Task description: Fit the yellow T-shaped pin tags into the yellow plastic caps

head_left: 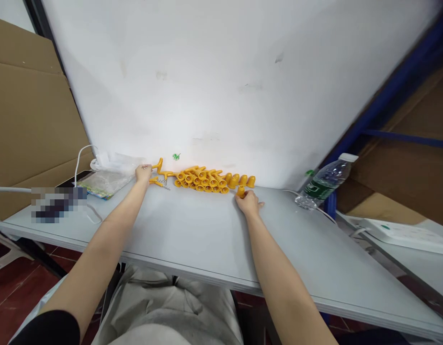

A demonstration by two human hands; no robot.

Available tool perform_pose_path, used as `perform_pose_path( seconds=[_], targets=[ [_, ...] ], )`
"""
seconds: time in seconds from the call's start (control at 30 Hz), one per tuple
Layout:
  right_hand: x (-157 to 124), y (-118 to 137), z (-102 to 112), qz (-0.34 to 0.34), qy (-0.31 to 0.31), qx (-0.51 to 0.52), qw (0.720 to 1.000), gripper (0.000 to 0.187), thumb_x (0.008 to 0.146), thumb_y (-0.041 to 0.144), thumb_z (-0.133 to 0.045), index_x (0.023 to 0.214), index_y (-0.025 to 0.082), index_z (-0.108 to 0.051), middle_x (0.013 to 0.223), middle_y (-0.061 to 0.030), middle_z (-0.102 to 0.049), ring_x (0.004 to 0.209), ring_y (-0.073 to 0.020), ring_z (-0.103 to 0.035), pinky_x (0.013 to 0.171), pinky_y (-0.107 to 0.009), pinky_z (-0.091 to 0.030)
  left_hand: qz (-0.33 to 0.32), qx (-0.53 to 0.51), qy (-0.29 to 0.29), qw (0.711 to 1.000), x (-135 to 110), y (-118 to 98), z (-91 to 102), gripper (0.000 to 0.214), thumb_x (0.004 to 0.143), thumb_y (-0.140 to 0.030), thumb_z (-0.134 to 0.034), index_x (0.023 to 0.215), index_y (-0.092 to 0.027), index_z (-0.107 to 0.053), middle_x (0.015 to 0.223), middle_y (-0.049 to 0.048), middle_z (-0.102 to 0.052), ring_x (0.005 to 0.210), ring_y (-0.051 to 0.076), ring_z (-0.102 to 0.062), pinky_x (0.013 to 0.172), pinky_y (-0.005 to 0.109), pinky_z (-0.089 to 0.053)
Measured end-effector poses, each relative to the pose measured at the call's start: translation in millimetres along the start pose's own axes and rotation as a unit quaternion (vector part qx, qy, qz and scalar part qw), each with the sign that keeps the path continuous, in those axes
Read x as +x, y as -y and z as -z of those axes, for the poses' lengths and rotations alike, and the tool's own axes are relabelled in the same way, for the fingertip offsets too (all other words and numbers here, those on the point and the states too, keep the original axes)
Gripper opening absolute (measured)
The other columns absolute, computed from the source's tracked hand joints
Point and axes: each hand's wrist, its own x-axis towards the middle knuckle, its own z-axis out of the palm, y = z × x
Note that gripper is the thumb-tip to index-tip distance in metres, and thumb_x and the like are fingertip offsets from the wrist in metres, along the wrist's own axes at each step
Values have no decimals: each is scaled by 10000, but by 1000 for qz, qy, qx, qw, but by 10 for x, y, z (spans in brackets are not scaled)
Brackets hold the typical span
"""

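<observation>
Pinching a yellow handle (160, 166) in the left grip (144, 172), just left of the heap of yellow pieces (204, 182) on the bench (192, 230). Holding an upright yellow cap (241, 191) in the right grip (248, 201), near the heap's right end, before a row of caps (250, 181).

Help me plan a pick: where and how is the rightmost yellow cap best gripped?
Probably pinch the yellow cap around its side walls, coming from the right: it appears to stand narrow end up, with the white panel behind, a neighbouring cap at its left and the right hand in front.
</observation>
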Motion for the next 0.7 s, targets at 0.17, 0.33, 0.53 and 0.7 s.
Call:
perform_pose_path(
  seconds=[0.17, 0.33, 0.53, 0.7],
  targets=[
    [4, -7, -8, 0, 0, 9, 1000, 248, 812, 292, -586, 1022, 160, -583, 1109, -160, -676, 1143, -343, -580, 1010, -602, -341, 63, -163, -29, 984, -254, -68, 51, 122, 700, -237, -649, 679, -161, -557, 637, -20, -568, 584, 116, -551, 595, 254, -466],
    [18, -21, -24, 8, -1, 24, 1000, 227, 798, 291, -586, 991, 173, -572, 1109, -161, -667, 1128, -343, -578, 979, -579, -367, -11, -156, -45, 987, -415, -22, 108, 114, 724, -253, -652, 710, -158, -590, 680, -9, -590, 656, 119, -576, 670, 246, -488],
    [9, -15, -21, 10, 0, 21, 1000, 219, 805, 285, -570, 996, 179, -564, 1099, -142, -668, 1114, -327, -582, 987, -585, -358, -107, 29, 3, 994, -566, 96, 134, 127, 770, -302, -624, 756, -176, -635, 712, 4, -613, 705, 142, -591, 733, 266, -497],
    [11, -16, -27, 11, 6, 16, 1000, 222, 811, 299, -575, 990, 167, -565, 1112, -142, -665, 1127, -322, -573, 999, -579, -353, -151, 205, 119, 960, -636, 187, 140, 147, 783, -330, -645, 753, -189, -671, 669, 17, -621, 713, 185, -610, 714, 293, -487]
  ],
)
